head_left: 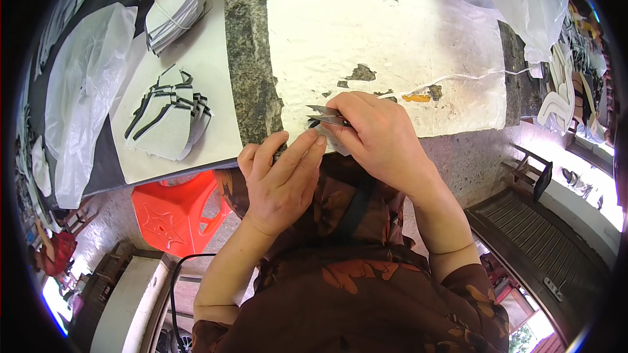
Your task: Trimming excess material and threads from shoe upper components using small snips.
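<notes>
A left hand (281, 173) pinches a small pale piece (336, 144) at the worktable's (247, 85) near edge; a right hand (383, 136) clamps scissors (333, 119), whose parted blades could nick the nearby fingertips on a slip. Farther left, fanned black-edged pieces (167, 127) might scatter if brushed.

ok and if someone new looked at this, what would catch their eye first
Probably the bright red plastic stool, left of the person and just below the table edge. Next, the large, worn white sheet spread over the tabletop, with dark patches showing through. Then the centre, at the sheet's near edge: the right hand holds a pointed metal cutting tool, with the left hand's fingertips close beside it.
</notes>
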